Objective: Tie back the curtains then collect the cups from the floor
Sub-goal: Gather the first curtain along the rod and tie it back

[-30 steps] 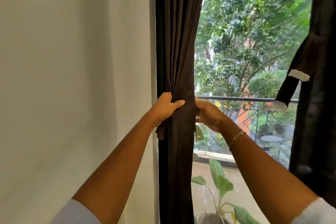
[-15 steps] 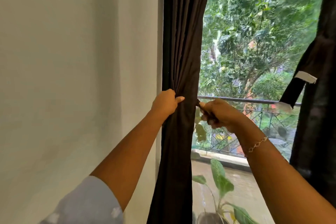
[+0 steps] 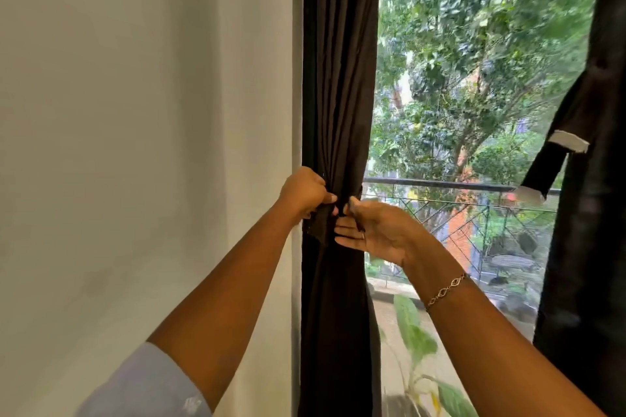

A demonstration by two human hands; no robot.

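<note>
My left hand is clenched around the end of a dark tie-back strap, holding the left curtain gathered in a tight bundle just beside the white wall. My right hand meets the bundle from the window side with fingers stretched straight, and I cannot tell whether its thumb pinches the strap's other end or merely presses the cloth. The right curtain hangs at the far edge, its own strap dangling.

A plain white wall fills my left; right of it, a window shows daylight, green trees, a balcony railing.
</note>
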